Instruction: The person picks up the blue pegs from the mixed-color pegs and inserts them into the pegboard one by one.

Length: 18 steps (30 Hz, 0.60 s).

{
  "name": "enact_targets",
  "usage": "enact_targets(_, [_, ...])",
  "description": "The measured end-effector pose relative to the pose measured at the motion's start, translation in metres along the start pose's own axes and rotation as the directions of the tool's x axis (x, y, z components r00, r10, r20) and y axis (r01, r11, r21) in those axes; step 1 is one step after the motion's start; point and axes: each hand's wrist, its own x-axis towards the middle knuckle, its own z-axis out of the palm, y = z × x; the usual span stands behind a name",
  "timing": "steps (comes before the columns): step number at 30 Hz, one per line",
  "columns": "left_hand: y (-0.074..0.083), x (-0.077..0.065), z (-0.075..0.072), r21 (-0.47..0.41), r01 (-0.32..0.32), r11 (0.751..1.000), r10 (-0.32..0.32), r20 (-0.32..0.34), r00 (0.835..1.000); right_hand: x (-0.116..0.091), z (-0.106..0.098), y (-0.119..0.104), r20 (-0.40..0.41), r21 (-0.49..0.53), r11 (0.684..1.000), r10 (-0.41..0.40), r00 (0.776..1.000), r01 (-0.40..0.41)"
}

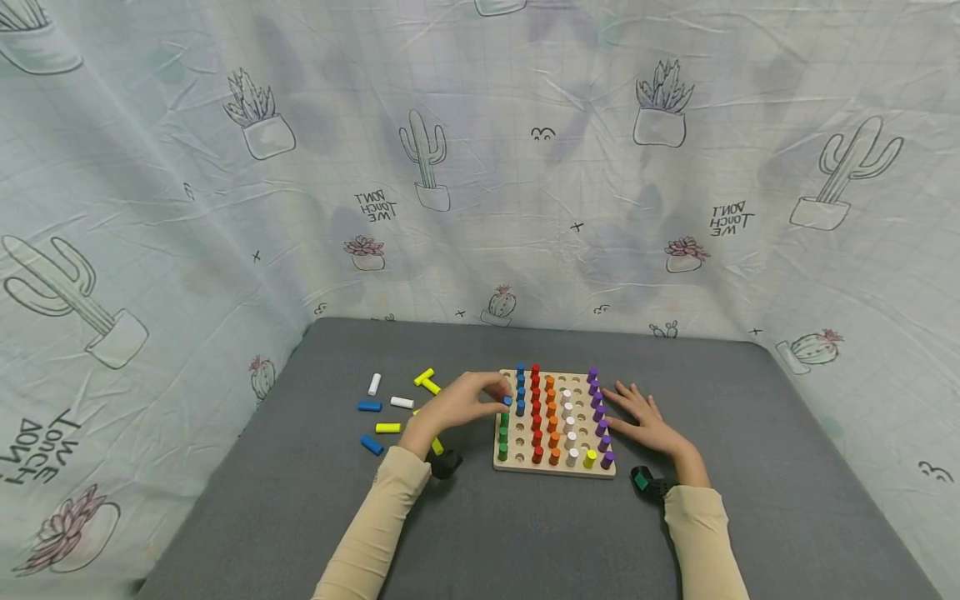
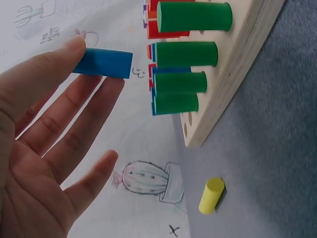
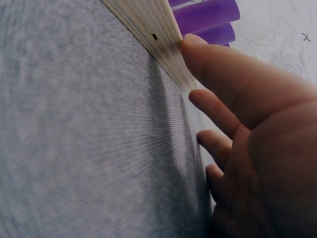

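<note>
A wooden pegboard [image 1: 525, 469] on the grey table holds columns of green, blue, red, orange, white and purple pegs, plus one yellow peg [image 1: 590, 458]. Over its left side, my left hand [image 1: 461, 402] pinches a blue peg [image 2: 105, 63] between thumb and fingers. That peg is held clear of the board, near the green pegs [image 2: 185, 54] and the blue column [image 1: 521, 393]. My right hand [image 1: 647, 423] lies with spread fingers at the board's right edge. In the right wrist view its thumb [image 3: 218, 62] touches the wooden edge beside the purple pegs [image 3: 208, 17].
Left of the board lie loose pegs: white [image 1: 374, 384], blue [image 1: 370, 407] and several yellow ones [image 1: 387, 428], some partly behind the left forearm. Each wrist wears a black device [image 1: 446, 464]. A cactus-printed curtain [image 1: 540, 192] stands behind the table [image 1: 540, 533].
</note>
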Motion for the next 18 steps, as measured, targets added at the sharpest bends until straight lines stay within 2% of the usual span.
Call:
enact_targets(8, [0.003, 0.006, 0.008, -0.016, 0.054, 0.998, -0.053, 0.030, 0.998, 0.000, -0.001, -0.002, 0.008, 0.013, 1.000, 0.013, 1.000, -0.013])
enact_targets(18, [-0.001, 0.012, 0.020, -0.017, -0.013, 1.000, 0.014, 0.053, 0.999, -0.001, 0.000, -0.003, 0.013, 0.014, 1.000, 0.016, 1.000, -0.016])
